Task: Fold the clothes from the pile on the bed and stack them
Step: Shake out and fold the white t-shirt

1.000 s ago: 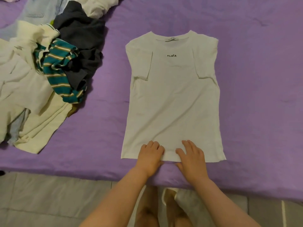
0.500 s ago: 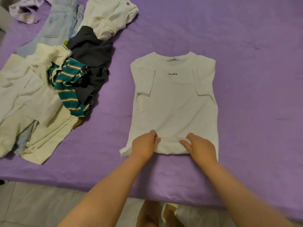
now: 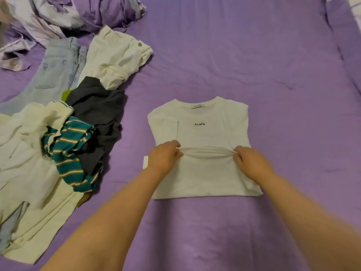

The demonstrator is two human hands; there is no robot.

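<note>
A white T-shirt (image 3: 201, 132) with small black lettering lies front up on the purple bed sheet (image 3: 254, 55), both sleeves folded in. Its lower part is doubled up over the body, and the hem sits raised across the middle. My left hand (image 3: 165, 156) pinches the hem at its left end. My right hand (image 3: 252, 162) pinches it at the right end. The pile of unfolded clothes (image 3: 64, 133) lies to the left: cream garments, a teal striped top (image 3: 72, 153), a dark grey piece (image 3: 97, 108), light jeans (image 3: 56, 71) and white trousers (image 3: 115, 57).
A crumpled lilac patterned duvet (image 3: 64, 14) is bunched at the far left corner. Open purple sheet stretches to the right of the shirt and behind it. The bed's near edge lies below the frame.
Both hands took hold of the hem at the near edge and carried it away from me, doubling the lower part over the body. The view has tilted up the bed.
</note>
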